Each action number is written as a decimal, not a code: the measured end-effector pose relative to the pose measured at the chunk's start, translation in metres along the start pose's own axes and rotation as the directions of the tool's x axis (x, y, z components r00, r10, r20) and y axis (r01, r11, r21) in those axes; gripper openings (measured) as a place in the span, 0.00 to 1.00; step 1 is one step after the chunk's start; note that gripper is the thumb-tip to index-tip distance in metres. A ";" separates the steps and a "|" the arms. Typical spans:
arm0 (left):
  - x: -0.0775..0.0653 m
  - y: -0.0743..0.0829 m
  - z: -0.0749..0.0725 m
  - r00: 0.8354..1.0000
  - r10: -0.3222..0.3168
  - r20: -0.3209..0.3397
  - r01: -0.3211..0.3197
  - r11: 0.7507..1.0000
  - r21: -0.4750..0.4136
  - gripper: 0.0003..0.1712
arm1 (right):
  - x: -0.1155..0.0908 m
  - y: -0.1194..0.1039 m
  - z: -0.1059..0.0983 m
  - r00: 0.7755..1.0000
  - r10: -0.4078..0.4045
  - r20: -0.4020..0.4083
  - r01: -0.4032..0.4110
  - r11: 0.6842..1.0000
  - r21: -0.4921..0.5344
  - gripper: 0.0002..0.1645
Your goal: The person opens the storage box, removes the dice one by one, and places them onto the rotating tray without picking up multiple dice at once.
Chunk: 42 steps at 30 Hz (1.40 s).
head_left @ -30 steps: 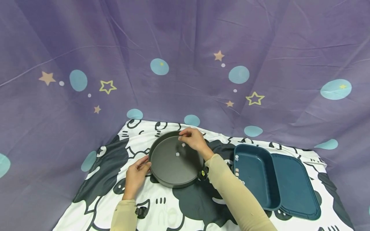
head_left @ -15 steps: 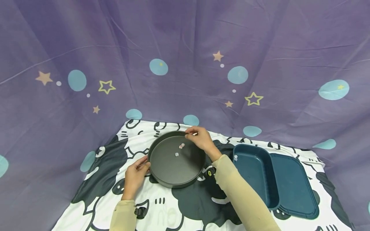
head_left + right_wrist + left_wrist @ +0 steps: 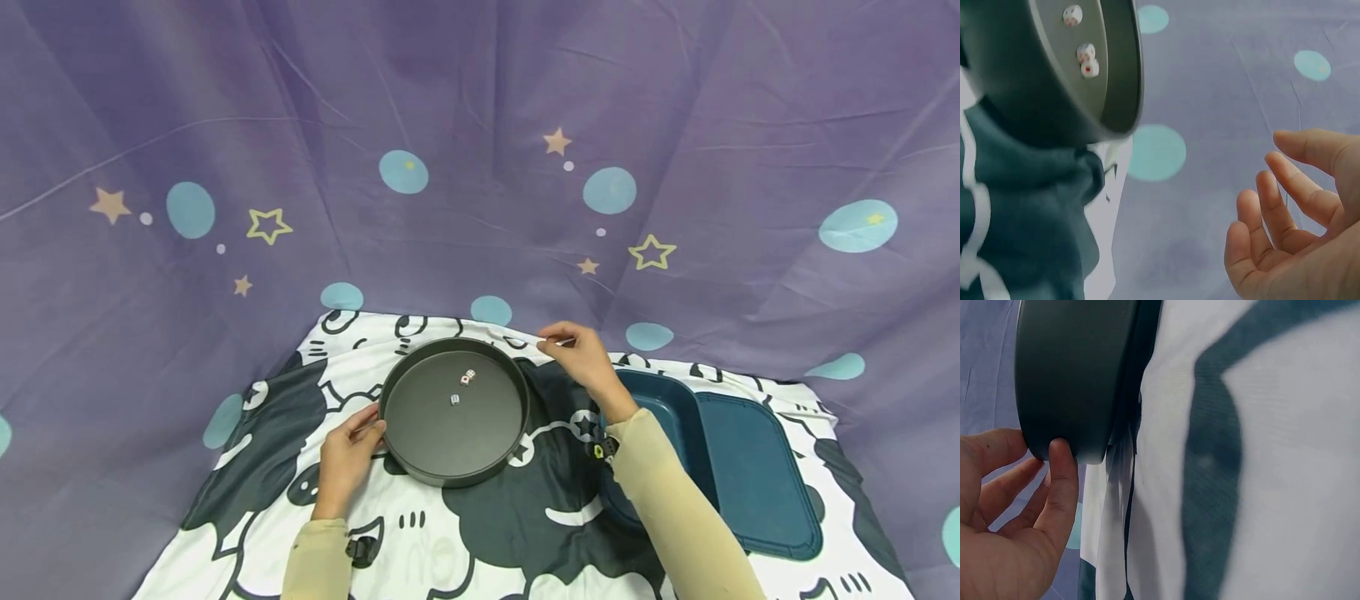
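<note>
A round dark grey pan (image 3: 452,437) with an upright rim lies on the cloth. Three small white dice (image 3: 454,400) are inside it, two of them touching in the right wrist view (image 3: 1087,59). My left hand (image 3: 348,458) touches the outer left wall, thumb and fingertips spread against the pan's side (image 3: 1072,375) in the left wrist view. Off to the right of the pan, my right hand (image 3: 585,362) hovers with loosely bent fingers and nothing between them. It is near the back corner of a dark blue box (image 3: 675,408), which my right forearm partly covers.
A flat blue lid (image 3: 765,475) lies at the right, partly under the box's edge. The black-and-white cartoon cloth (image 3: 420,533) covers the table, and a purple curtain (image 3: 450,233) with stars hangs behind it.
A third die has come to lie beside another in the pan. My right hand has drawn away from above the pan to the right, over toward the box. The left hand keeps its place.
</note>
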State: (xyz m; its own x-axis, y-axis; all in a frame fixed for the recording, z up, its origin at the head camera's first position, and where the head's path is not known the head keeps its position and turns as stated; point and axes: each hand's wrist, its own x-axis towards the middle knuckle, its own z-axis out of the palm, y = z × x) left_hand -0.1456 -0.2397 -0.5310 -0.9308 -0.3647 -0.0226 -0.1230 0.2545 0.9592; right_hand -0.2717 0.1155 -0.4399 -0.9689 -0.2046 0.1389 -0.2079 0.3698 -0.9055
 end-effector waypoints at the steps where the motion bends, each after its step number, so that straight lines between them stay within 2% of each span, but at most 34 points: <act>1: 0.000 0.000 0.000 1.000 -0.001 0.000 0.001 1.000 0.001 0.21 | -0.002 0.002 -0.004 1.000 0.008 -0.004 -0.008 1.000 0.000 0.12; 11: 0.000 -0.002 0.000 1.000 0.007 -0.001 -0.007 1.000 0.023 0.22 | -0.022 0.026 -0.045 0.998 0.029 -0.053 -0.030 0.999 -0.011 0.16; 20: -0.001 -0.001 0.001 1.000 0.024 -0.012 -0.023 1.000 0.020 0.22 | -0.039 0.059 -0.071 0.990 0.103 -0.100 -0.103 0.995 -0.004 0.18; 24: -0.001 -0.001 0.000 1.000 0.014 -0.006 -0.014 1.000 0.020 0.22 | -0.045 0.070 -0.076 0.987 0.126 -0.100 -0.127 0.992 -0.003 0.20; 29: 0.000 -0.002 0.000 1.000 0.015 -0.006 -0.015 1.000 0.020 0.22 | -0.052 0.087 -0.079 0.988 0.118 -0.100 -0.119 0.993 -0.008 0.20; 36: 0.000 -0.002 0.000 1.000 0.010 -0.010 -0.010 1.000 0.006 0.21 | -0.054 0.108 -0.079 0.986 0.129 -0.108 -0.133 0.991 -0.032 0.16; 42: -0.001 -0.001 0.000 1.000 0.010 0.001 -0.010 1.000 -0.012 0.22 | -0.055 0.121 -0.078 0.981 0.174 -0.090 -0.180 0.981 -0.068 0.14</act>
State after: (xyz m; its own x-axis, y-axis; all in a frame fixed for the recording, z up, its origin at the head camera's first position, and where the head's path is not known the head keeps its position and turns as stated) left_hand -0.1449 -0.2398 -0.5318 -0.9324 -0.3612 -0.0137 -0.1097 0.2469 0.9628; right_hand -0.2538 0.2426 -0.5256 -0.9984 -0.0551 0.0146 -0.0384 0.4613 -0.8864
